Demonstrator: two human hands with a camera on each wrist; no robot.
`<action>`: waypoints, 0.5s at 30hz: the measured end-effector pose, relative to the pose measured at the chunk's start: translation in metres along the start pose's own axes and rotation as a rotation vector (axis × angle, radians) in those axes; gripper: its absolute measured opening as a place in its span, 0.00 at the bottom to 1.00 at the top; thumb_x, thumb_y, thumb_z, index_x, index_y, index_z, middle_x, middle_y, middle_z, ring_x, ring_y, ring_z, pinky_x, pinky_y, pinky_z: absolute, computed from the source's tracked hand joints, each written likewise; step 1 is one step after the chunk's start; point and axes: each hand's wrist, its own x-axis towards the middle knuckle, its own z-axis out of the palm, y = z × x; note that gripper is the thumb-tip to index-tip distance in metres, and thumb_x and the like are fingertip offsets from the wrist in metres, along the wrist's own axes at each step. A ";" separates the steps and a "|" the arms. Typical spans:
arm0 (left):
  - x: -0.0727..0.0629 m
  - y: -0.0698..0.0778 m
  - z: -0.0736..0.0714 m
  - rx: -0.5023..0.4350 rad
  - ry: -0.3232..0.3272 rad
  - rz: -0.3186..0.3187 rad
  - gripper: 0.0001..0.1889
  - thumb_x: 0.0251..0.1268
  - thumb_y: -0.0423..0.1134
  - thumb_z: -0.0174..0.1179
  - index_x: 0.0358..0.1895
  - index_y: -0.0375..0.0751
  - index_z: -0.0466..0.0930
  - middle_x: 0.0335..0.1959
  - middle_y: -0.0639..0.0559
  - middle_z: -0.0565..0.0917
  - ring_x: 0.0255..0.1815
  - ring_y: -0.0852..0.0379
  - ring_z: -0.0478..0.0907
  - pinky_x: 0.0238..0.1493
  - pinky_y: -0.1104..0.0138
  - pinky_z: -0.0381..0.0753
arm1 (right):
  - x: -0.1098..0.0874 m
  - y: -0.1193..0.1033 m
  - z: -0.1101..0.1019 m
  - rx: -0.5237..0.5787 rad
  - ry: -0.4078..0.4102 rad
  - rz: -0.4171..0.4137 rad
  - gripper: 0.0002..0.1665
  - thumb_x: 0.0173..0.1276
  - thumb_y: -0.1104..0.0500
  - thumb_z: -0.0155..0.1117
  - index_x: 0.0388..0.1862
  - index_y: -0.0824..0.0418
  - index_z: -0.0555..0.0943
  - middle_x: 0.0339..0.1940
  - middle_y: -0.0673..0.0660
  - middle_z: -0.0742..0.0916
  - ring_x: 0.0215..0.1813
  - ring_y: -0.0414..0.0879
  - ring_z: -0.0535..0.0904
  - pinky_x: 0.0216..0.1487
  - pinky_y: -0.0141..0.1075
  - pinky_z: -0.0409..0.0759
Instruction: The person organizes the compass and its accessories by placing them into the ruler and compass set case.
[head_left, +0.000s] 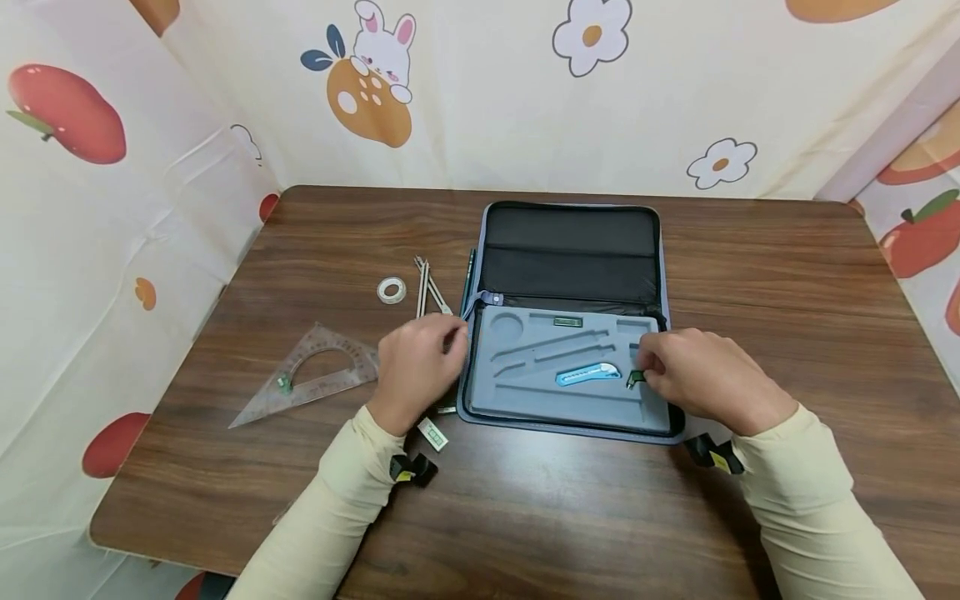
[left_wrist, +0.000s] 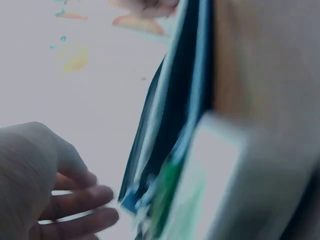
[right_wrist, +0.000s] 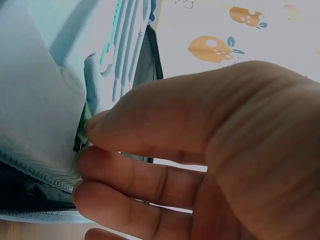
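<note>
My right hand (head_left: 693, 375) pinches a small dark green and black piece (head_left: 636, 378) at the right side of an open pencil case's grey moulded tray (head_left: 525, 400). In the right wrist view, thumb and forefinger close on that green piece (right_wrist: 81, 129), mostly hidden behind them. A blue utility knife (head_left: 588, 374) lies in the tray, and a small green block (head_left: 567, 322) sits in a slot near its top. Beside the case's left edge, my left hand (head_left: 422, 362) hovers with loosely bent fingers and nothing in them, as the left wrist view (left_wrist: 75, 200) shows.
Left of the case lie a roll of white tape (head_left: 392, 290), a metal compass (head_left: 427, 287) and a clear set square (head_left: 307, 375) with a green knob. A white and green eraser (head_left: 432, 434) is near my left wrist. The case's black lid (head_left: 570, 250) lies folded back.
</note>
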 end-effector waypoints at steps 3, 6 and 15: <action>0.002 -0.012 -0.006 0.073 -0.006 -0.088 0.09 0.65 0.40 0.58 0.32 0.49 0.89 0.28 0.56 0.86 0.26 0.54 0.82 0.17 0.56 0.74 | 0.000 0.000 0.000 0.001 -0.004 0.005 0.07 0.63 0.65 0.63 0.38 0.56 0.85 0.30 0.49 0.85 0.28 0.42 0.75 0.26 0.40 0.75; 0.004 -0.023 -0.009 0.124 -0.017 -0.153 0.08 0.63 0.39 0.59 0.29 0.48 0.88 0.26 0.54 0.85 0.26 0.51 0.80 0.16 0.55 0.73 | 0.001 0.000 0.000 -0.001 -0.003 0.006 0.06 0.63 0.64 0.64 0.38 0.57 0.84 0.30 0.48 0.84 0.28 0.41 0.75 0.26 0.40 0.75; 0.001 -0.043 -0.010 0.174 -0.118 -0.307 0.09 0.59 0.46 0.70 0.30 0.45 0.86 0.31 0.50 0.82 0.30 0.48 0.79 0.20 0.52 0.75 | 0.001 -0.001 0.002 0.006 -0.001 -0.001 0.05 0.65 0.61 0.66 0.39 0.57 0.84 0.28 0.47 0.84 0.26 0.40 0.74 0.25 0.40 0.74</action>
